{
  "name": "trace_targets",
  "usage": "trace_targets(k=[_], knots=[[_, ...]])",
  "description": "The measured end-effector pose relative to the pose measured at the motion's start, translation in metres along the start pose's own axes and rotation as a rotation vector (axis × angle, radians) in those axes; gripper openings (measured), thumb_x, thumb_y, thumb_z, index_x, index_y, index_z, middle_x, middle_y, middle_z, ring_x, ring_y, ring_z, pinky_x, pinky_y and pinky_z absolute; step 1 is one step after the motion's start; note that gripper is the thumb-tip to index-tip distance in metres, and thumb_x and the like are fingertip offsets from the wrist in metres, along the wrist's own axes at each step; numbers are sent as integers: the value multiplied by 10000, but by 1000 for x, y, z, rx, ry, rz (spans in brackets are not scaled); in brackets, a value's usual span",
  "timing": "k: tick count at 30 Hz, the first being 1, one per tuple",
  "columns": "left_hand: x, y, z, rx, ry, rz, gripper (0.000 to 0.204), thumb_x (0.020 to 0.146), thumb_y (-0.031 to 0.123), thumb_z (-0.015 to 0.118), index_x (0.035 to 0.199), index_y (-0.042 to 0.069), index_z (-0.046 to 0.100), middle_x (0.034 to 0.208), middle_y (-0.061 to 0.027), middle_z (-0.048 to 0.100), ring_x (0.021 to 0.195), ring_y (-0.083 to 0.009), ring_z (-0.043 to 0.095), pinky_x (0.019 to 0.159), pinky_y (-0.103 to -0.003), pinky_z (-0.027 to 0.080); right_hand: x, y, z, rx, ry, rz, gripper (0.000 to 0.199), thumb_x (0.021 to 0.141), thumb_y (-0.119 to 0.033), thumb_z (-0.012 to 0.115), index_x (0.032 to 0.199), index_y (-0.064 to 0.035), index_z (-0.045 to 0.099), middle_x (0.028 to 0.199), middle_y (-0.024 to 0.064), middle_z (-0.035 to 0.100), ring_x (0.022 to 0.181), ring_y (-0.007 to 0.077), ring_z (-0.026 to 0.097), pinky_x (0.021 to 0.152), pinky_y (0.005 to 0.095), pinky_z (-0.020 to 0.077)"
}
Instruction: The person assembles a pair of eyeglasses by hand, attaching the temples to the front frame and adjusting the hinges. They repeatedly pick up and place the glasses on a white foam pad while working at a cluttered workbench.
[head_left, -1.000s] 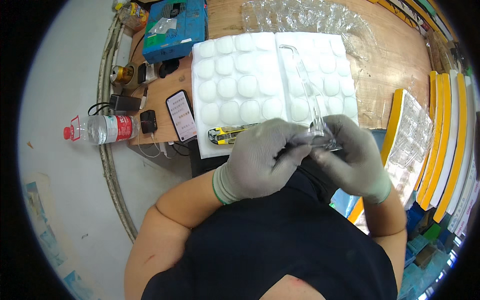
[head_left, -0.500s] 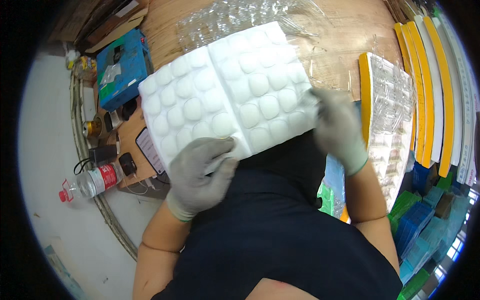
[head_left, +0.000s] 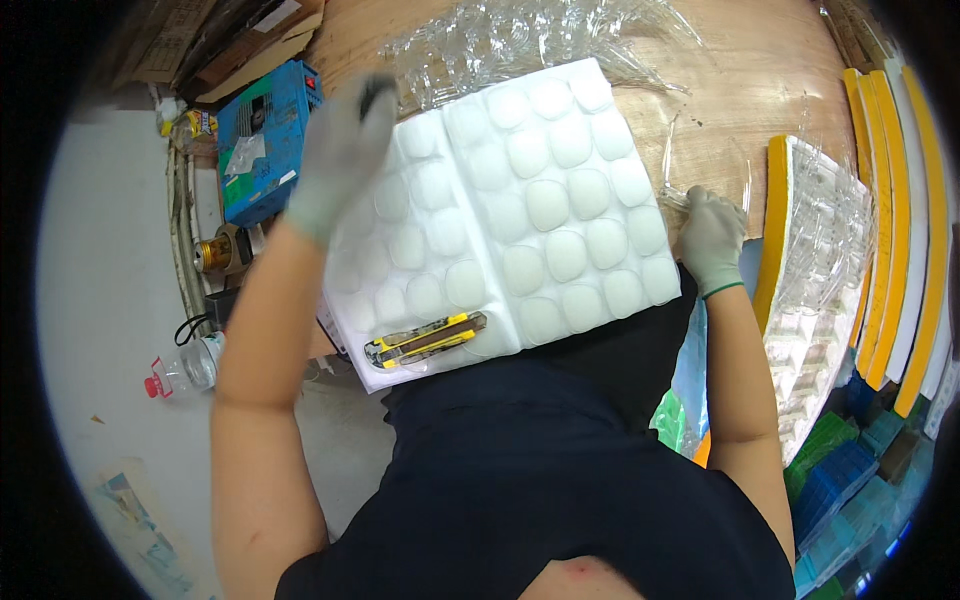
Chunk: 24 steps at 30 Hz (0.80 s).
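Note:
A white foam tray [head_left: 530, 210] with rows of rounded bumps lies across the wooden table [head_left: 720, 110] in front of me. My left hand [head_left: 340, 160], in a grey glove and blurred by motion, reaches over the tray's far left corner toward a pile of clear plastic blister sheets [head_left: 520, 40]. Whether it holds anything cannot be told. My right hand [head_left: 712, 240], also gloved, sits at the tray's right edge with its fingers curled on a clear plastic piece [head_left: 705, 160]. A yellow and black utility knife [head_left: 425, 340] lies on the tray's near left part.
A blue box [head_left: 255, 140] stands at the table's left end, with a small brass-coloured item [head_left: 215, 250] below it. Yellow-edged stacks of clear trays [head_left: 870, 200] stand to the right. A water bottle [head_left: 185, 370] lies on the grey floor at left.
The hands, first together on a clear plastic piece, have separated. My left hand rose from the tray's near edge to its far left corner. The knife now shows on the tray.

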<state>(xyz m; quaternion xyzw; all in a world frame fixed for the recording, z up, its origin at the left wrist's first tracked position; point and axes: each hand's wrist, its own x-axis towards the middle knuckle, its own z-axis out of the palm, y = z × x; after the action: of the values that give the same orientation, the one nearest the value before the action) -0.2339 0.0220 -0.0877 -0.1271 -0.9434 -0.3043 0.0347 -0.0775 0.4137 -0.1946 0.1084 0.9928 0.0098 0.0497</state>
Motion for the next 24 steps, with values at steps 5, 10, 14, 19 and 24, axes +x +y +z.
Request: trace_targets(k=[5, 10, 14, 19, 24], knots=[[125, -125, 72, -393, -171, -792, 283, 905, 196, 679, 1111, 5, 642, 1043, -140, 701, 944, -275, 679, 838, -380, 562, -6, -2, -37, 135, 205, -117, 281, 842, -69, 588, 1111, -27, 659, 1101, 189, 681, 1085, 391, 615, 971, 486, 446], [135, -163, 85, -750, -328, -945, 198, 889, 204, 716, 988, 52, 637, 905, -86, 659, 818, -202, 641, 750, -386, 592, -43, -68, -102, 578, 323, -377, 389, 815, -86, 677, 1201, -38, 666, 1145, 176, 663, 1074, 370, 612, 971, 450, 461], [109, -132, 29, -832, -9, -736, 224, 911, 236, 737, 1007, 56, 645, 807, -17, 604, 698, -133, 565, 618, -302, 508, -55, -150, -124, 371, -122, -517, 326, 820, -211, 698, 1084, -20, 678, 1013, 144, 651, 936, 307, 640, 812, 417, 510], [6, -38, -54, -611, 196, -341, 269, 985, 253, 672, 1113, 17, 653, 822, 6, 588, 732, -92, 535, 653, -277, 458, -57, -169, -110, 299, -149, -486, 259, 790, -168, 722, 997, -20, 673, 980, 149, 656, 875, 308, 639, 766, 433, 515], [-126, 35, -50, -630, 89, -82, 199, 1022, 109, 541, 1184, 2, 587, 986, -60, 646, 878, -119, 608, 812, -279, 501, -77, -164, -141, 1214, -174, -562, 172, 823, -20, 722, 981, -21, 654, 858, 132, 656, 743, 260, 673, 671, 370, 547]])
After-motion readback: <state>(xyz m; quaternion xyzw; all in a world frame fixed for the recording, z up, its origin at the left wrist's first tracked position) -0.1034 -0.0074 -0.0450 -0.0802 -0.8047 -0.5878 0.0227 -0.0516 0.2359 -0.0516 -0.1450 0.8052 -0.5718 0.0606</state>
